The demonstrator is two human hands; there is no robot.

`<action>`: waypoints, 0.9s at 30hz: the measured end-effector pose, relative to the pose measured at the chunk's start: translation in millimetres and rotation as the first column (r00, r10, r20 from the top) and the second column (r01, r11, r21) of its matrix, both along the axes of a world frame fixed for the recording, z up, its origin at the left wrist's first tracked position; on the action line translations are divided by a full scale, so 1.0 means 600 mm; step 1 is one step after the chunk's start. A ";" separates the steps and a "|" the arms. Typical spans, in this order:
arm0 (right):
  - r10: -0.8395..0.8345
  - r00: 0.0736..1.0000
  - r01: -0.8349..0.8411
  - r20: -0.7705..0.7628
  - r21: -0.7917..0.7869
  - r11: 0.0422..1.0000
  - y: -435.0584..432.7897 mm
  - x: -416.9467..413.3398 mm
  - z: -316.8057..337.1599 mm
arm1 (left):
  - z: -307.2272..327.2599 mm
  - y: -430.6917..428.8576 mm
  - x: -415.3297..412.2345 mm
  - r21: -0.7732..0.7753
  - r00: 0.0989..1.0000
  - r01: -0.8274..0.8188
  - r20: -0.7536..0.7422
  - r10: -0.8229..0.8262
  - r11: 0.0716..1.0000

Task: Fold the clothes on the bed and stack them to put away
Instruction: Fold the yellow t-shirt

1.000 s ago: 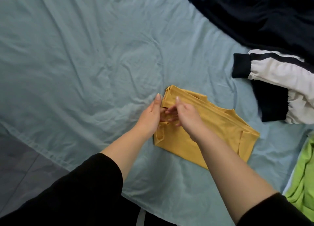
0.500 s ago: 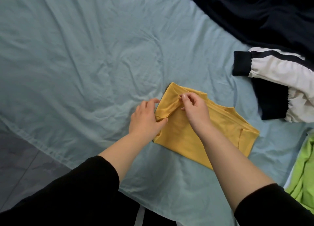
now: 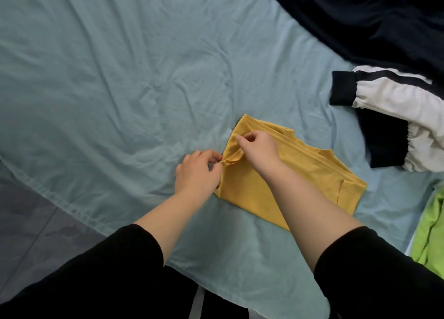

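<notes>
Grip check: left hand [image 3: 197,172] and right hand [image 3: 258,148] each pinch the frame-left edge of the folded yellow garment [image 3: 300,174], lower centre on the bed [image 3: 120,90]. A second ago the fingers lay straight; now the edge is bunched and lifted between them. Likely a fold being tidied, stacking pending.

Grey tiled floor [image 3: 26,232] beside bed [image 3: 120,78]

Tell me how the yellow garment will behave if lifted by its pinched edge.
Likely floppy: the yellow garment bunches where the left hand and right hand pinch it. Probably light, being thin. Its folds may slip open.
</notes>
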State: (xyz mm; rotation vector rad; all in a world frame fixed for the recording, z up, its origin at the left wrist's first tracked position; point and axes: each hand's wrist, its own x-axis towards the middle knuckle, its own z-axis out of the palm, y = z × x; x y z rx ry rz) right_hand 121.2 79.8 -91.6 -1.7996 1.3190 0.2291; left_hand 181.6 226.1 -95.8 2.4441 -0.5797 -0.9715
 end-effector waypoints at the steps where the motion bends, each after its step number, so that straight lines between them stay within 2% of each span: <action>1: 0.014 0.999 -0.015 -0.044 -0.015 1.000 0.004 0.011 -0.001 | 0.001 -0.010 -0.001 0.021 0.996 -0.083 -0.024 0.083 0.996; 4: 0.017 0.987 -0.024 -0.157 -0.043 0.999 0.011 0.039 -0.008 | -0.003 -0.038 -0.005 0.125 0.979 -0.200 -0.023 0.205 0.972; 7: 0.026 0.980 -0.038 -0.198 -0.056 0.998 -0.001 0.043 -0.014 | -0.007 -0.051 -0.018 0.228 0.993 -0.114 0.058 0.103 0.967; 10: 0.008 0.992 -0.009 -0.126 -0.006 1.000 -0.020 0.030 -0.018 | -0.005 -0.044 -0.027 0.245 0.992 -0.027 0.129 -0.005 0.969; 12: -0.095 0.995 0.096 -0.004 0.089 0.991 -0.027 0.008 -0.015 | 0.003 -0.035 -0.031 0.239 0.990 0.015 0.135 -0.048 0.971; 15: -0.317 0.933 0.268 0.169 0.261 0.928 -0.024 -0.038 -0.003 | 0.023 -0.031 -0.052 0.149 0.993 0.019 0.111 -0.036 0.989; 20: -0.557 0.802 0.474 0.214 0.340 0.812 -0.030 -0.162 0.009 | 0.051 -0.057 -0.153 -0.030 0.997 0.076 -0.018 -0.077 0.997; 23: -0.606 0.771 0.523 0.196 0.349 0.778 -0.055 -0.242 0.018 | 0.052 -0.089 -0.230 -0.071 0.987 0.135 -0.074 -0.140 0.988; 27: -0.554 0.810 0.504 0.191 0.257 0.825 -0.105 -0.329 0.031 | 0.052 -0.137 -0.328 -0.120 0.975 0.138 -0.157 -0.156 0.983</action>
